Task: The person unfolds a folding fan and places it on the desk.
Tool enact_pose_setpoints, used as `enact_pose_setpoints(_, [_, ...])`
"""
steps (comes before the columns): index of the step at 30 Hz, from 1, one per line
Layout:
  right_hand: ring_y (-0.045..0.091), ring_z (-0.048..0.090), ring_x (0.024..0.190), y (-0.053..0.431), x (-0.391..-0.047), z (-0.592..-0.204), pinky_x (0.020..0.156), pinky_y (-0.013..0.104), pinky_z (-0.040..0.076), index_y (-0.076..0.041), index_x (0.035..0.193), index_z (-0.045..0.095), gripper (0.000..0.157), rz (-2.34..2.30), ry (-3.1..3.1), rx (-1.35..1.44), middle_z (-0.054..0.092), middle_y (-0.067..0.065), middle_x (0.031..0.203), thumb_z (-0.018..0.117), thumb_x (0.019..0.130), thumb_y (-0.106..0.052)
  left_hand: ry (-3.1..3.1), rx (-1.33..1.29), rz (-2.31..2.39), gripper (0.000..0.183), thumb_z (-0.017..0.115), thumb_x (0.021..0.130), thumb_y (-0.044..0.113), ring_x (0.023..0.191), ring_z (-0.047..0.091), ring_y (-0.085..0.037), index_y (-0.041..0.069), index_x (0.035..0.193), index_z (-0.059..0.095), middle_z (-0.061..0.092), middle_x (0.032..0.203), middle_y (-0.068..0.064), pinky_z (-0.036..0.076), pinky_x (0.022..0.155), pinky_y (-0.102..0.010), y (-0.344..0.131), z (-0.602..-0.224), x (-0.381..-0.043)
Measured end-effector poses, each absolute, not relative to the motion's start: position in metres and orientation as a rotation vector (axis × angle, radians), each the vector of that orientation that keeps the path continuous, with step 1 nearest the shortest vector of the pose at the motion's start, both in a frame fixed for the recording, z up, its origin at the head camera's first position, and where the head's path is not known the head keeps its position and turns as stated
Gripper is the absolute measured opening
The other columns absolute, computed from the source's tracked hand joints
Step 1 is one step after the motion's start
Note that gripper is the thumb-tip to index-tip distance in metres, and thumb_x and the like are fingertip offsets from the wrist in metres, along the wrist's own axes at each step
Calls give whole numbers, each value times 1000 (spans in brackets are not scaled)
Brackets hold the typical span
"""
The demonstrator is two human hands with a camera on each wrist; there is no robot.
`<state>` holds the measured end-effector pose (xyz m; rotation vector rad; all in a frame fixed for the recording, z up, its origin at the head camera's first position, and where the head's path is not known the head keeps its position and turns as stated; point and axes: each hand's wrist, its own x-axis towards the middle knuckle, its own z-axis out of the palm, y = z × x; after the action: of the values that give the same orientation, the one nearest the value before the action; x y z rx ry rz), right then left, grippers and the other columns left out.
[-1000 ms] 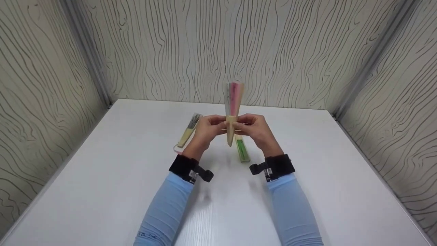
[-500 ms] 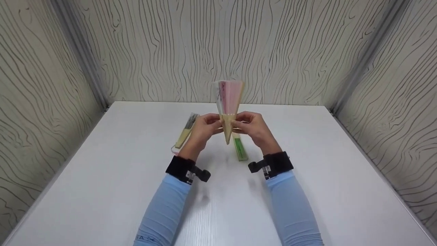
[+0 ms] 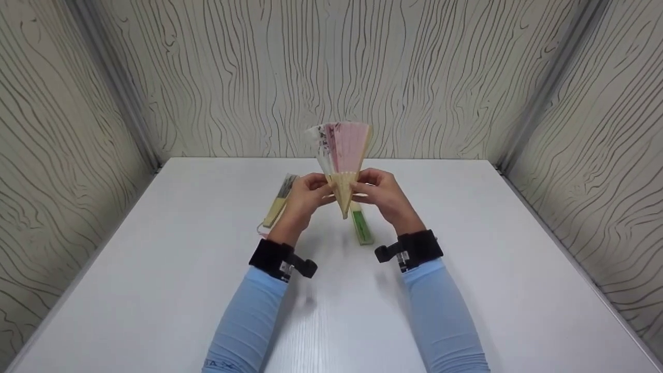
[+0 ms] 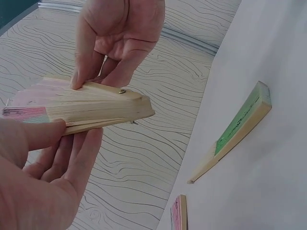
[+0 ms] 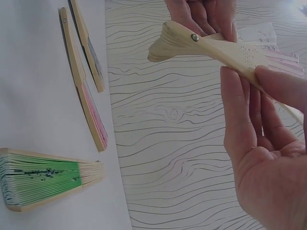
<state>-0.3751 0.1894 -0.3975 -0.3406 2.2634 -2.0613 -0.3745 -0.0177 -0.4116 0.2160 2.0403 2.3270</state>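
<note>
A pink and white folding fan (image 3: 348, 150) is held up over the table, partly spread, with its pale wooden ribs meeting at a metal rivet at the bottom. My left hand (image 3: 306, 196) pinches its left outer rib between thumb and fingers. On the other side, my right hand (image 3: 384, 192) pinches the right outer rib the same way. In the right wrist view small pierced dots show on the wooden guard of the fan (image 5: 240, 52). Behind the hands a green folding fan (image 3: 362, 227) lies folded on the table.
A folded grey-black fan (image 3: 280, 201) lies left of the left hand, partly covered by it. The right wrist view also shows a folded pink fan (image 5: 90, 108) beside it. Wood-grain patterned walls (image 3: 331, 67) enclose the white table (image 3: 176, 269) at back and sides.
The held fan has spread from a narrow wedge to a wider one, its white leaf swinging out to the left. My left hand has shifted slightly left; the right stays nearly in place.
</note>
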Motion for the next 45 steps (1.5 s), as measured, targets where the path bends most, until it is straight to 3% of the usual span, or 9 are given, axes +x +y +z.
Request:
enact_pose_setpoints(9, [15, 74, 108, 187, -376, -399, 101, 39, 68, 4, 124, 67, 21, -2064, 2256, -381, 68, 4, 109, 69, 106, -7, 2037, 202, 2341, 24, 70, 103, 0, 99, 75, -19, -6, 126, 69, 74, 110, -13, 69, 100, -41, -19, -413, -377])
enact_pose_setpoints(21, [18, 71, 113, 189, -375, -398, 102, 39, 67, 5, 130, 62, 26, -2067, 2250, -363, 64, 7, 115, 65, 107, -6, 2007, 197, 2364, 22, 68, 104, -1, 104, 76, -22, -5, 126, 67, 76, 118, -19, 67, 103, -43, -24, -413, -378])
enact_pose_setpoints(31, [21, 71, 117, 192, -376, -398, 102, 38, 67, 6, 146, 55, 41, -2101, 2217, -349, 63, 11, 124, 63, 107, -3, 1981, 184, 2416, 20, 70, 101, -4, 102, 78, -24, -4, 121, 66, 77, 122, -25, 68, 101, -43, -27, -414, -381])
enact_pose_setpoints(39, [20, 71, 118, 192, -376, -398, 107, 41, 65, 2, 154, 51, 45, -2126, 2204, -333, 63, 13, 130, 59, 109, -2, 1982, 130, 2428, 22, 70, 103, -2, 115, 78, -32, -3, 125, 66, 74, 131, -28, 64, 109, -48, -28, -411, -381])
enact_pose_setpoints(45, [17, 73, 116, 190, -376, -399, 108, 41, 65, 2, 155, 49, 45, -2197, 2154, -297, 63, 12, 133, 56, 110, -1, 1919, 111, 2523, 22, 69, 103, -3, 109, 77, -27, -5, 125, 66, 76, 124, -24, 64, 109, -51, -27, -412, -383])
